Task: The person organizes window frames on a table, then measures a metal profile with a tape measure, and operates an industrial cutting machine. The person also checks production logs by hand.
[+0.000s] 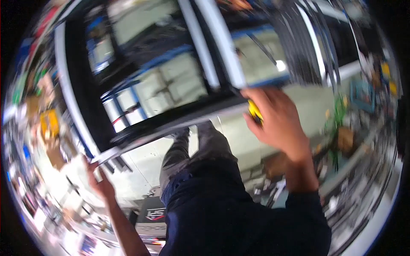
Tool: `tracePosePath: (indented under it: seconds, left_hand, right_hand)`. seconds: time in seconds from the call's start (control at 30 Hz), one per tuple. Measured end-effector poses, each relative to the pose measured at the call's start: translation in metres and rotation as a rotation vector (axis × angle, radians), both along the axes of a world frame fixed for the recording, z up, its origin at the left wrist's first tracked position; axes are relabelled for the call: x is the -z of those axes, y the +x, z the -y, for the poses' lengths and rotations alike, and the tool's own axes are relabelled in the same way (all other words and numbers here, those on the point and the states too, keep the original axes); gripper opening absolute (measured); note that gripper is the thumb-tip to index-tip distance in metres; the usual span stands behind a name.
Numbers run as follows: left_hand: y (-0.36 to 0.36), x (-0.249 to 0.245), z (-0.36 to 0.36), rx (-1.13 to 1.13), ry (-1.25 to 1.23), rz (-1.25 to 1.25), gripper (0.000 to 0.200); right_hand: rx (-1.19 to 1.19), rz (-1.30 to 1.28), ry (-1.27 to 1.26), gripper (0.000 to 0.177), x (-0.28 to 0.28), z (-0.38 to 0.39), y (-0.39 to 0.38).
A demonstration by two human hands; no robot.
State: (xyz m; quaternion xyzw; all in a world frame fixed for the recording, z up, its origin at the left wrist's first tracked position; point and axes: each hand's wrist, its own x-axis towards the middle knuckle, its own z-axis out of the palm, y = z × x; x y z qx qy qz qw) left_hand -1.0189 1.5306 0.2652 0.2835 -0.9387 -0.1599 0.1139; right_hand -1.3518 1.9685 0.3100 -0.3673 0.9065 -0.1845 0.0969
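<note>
no readable text; red-white logo on dark box blurred.

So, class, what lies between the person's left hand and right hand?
In the head view, the dark lower rail of a glazed frame spans from the left hand to the right hand, which grips a yellow object; their legs show beneath.

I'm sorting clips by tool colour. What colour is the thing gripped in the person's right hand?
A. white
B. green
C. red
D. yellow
D: the right hand is closed around a yellow object, held at the lower edge of the dark frame; blur hides what kind of tool it is.
</note>
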Motion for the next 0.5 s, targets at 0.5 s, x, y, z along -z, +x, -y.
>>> tracePosePath:
  seconds: [0.5]
  left_hand:
    - [0.237, -0.032, -0.112, -0.276, 1.688, -0.791, 0.064]
  right_hand:
    - [-0.763, 1.162, -0.31, 0.101, -0.005, 0.286, 0.362]
